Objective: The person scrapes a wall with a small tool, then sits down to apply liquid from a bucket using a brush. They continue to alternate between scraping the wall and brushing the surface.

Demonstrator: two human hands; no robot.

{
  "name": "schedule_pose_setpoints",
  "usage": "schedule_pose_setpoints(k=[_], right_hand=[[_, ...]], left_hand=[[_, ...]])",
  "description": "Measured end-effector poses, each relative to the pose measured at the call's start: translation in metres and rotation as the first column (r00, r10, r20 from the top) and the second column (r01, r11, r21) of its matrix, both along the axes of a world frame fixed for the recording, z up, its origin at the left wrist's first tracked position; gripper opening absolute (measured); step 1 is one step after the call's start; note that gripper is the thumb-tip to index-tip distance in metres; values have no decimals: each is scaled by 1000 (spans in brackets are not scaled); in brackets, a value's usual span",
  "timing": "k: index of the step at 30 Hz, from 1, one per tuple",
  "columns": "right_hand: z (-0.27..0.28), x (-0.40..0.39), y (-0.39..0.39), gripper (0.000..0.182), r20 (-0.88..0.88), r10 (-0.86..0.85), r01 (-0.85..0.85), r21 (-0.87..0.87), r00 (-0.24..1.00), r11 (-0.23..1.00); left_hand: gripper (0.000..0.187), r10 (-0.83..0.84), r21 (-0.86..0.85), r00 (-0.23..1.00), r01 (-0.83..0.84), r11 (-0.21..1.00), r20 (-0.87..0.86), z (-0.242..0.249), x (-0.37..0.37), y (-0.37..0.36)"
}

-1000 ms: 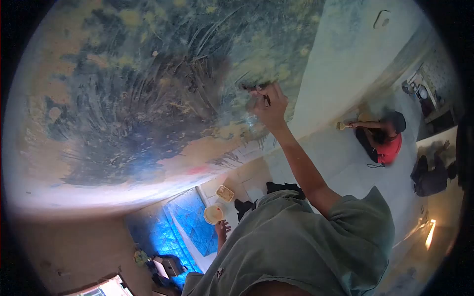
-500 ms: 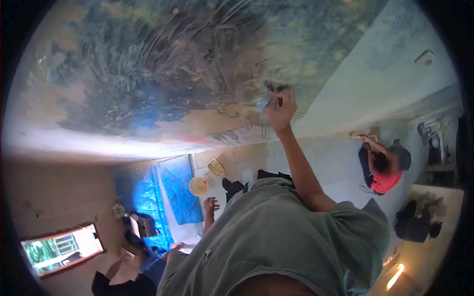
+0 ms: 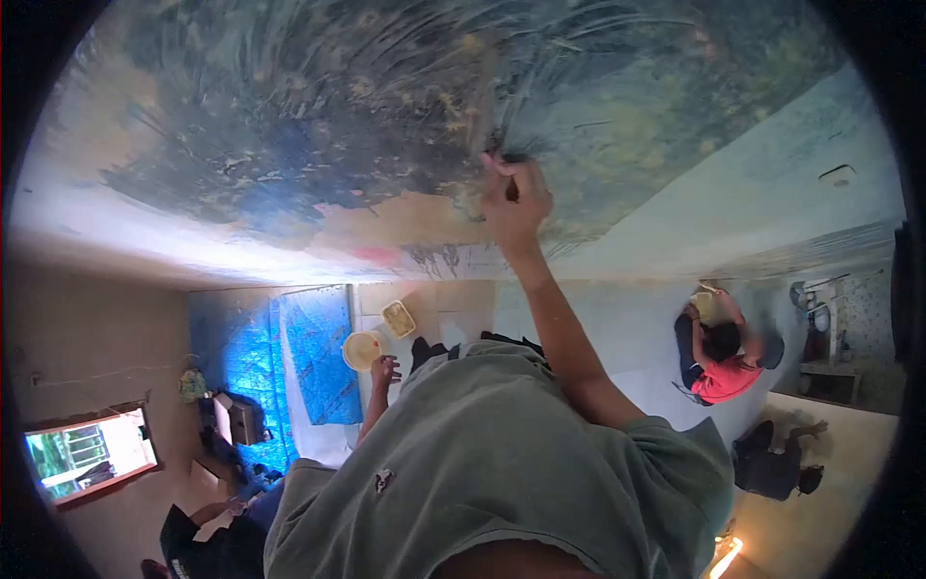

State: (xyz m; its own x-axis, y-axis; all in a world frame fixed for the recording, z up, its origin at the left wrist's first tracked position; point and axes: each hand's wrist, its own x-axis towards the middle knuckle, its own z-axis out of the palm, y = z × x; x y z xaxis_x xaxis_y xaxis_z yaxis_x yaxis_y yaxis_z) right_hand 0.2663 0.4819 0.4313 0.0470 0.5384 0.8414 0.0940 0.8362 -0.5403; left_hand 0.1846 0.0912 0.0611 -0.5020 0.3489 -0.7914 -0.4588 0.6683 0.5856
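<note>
My right hand (image 3: 517, 198) is raised to the painted wall mural (image 3: 386, 125), its fingers pinched round a small dark-tipped tool (image 3: 496, 147). Most of that tool is hidden by the fingers, so its exact kind does not show. Its tip is at the wall, among dark grass-like strokes beside a blue-green patch. Down at my side hangs my left hand (image 3: 386, 371), fingers loosely apart and nothing visible in them. Close to it on the floor stands a round cream bucket (image 3: 363, 351). Just beyond the bucket lies a rectangular tub (image 3: 397, 318).
Blue sheeting (image 3: 323, 376) covers floor on the left, near a cardboard box (image 3: 241, 420). On the right, a person in a red shirt (image 3: 728, 379) crouches by the wall. Another person in dark clothes (image 3: 772, 458) is behind them. A further person (image 3: 222, 536) is at lower left.
My right hand has shifted a little left and up along the mural, still pinching the tool. My left hand stays low, now nearer the bucket in view. The whole view has shifted somewhat.
</note>
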Motion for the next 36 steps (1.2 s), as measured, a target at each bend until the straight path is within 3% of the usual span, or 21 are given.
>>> schedule_pose_setpoints(k=[3,5,9,11,14,15,17,18,20,23,27,30,32,34,36], right_hand=[[36,-24,-11,17,8,-37,36,3,999,999],[85,-40,-7,19,-101,-124,140,169,987,976],[29,-58,-24,20,-111,-191,198,61,975,978],[-23,-61,-36,20,-29,-44,43,-36,999,998],[22,-68,-28,19,27,-211,209,72,977,975],[42,-71,-24,19,34,-222,219,82,974,972],[71,-74,-22,19,-88,-320,330,157,943,931],[46,-70,-29,19,-71,-333,340,162,940,926],[-19,-61,-39,21,24,-242,243,-38,970,969],[1,-62,-38,19,-29,-279,276,-76,960,958],[80,-68,-24,20,-217,-366,368,-32,905,929],[-27,-65,-28,19,-114,-299,295,-52,947,954],[-23,-72,-32,18,-94,-230,226,-50,969,973],[40,-70,-34,20,-13,-410,409,-36,912,912],[54,-71,-30,20,-41,-413,410,-66,910,910]], left_hand=[[34,12,2,1000,-12,1000,-4,-18,-30,-1],[31,22,43,1000,-21,999,-17,-26,-46,-11],[35,70,79,997,-68,995,-23,-25,-70,-29],[37,87,98,995,-83,992,-41,-30,-79,-33],[35,47,124,999,-45,991,-16,-36,-85,-73],[34,39,59,999,-39,998,-9,-35,-88,-79],[32,25,3,1000,-25,1000,19,-37,-90,-88],[31,6,2,1000,-6,1000,5,-38,-92,-99],[31,-18,26,1000,18,999,1,-42,-97,-107],[32,22,-27,999,-21,999,33,-46,-112,-111],[34,-29,-65,997,33,997,69,-53,-122,-114],[35,34,-55,997,-30,998,73,-52,-133,-97],[35,20,11,999,-20,1000,49,-54,-142,-88],[35,-14,59,999,12,998,43,-54,-140,-90],[36,-71,74,997,69,995,23,-50,-143,-80]])
